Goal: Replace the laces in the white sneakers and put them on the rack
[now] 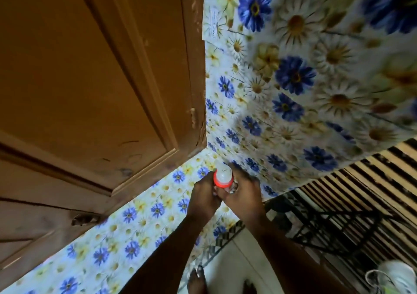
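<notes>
Floral wallpaper (293, 79) met a brown door (90, 79) where our left hand (204, 195) and right hand (243, 194) together gripped a red-collared bulb (223, 176); one white sneaker (397, 275) lay near right.

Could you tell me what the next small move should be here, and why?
Probably set the small bottle with the orange collar aside and turn toward the white sneaker. Both the left hand and right hand grip the bottle near the floral wall, while the sneaker lies untouched at lower right, beyond the black rack.
</notes>
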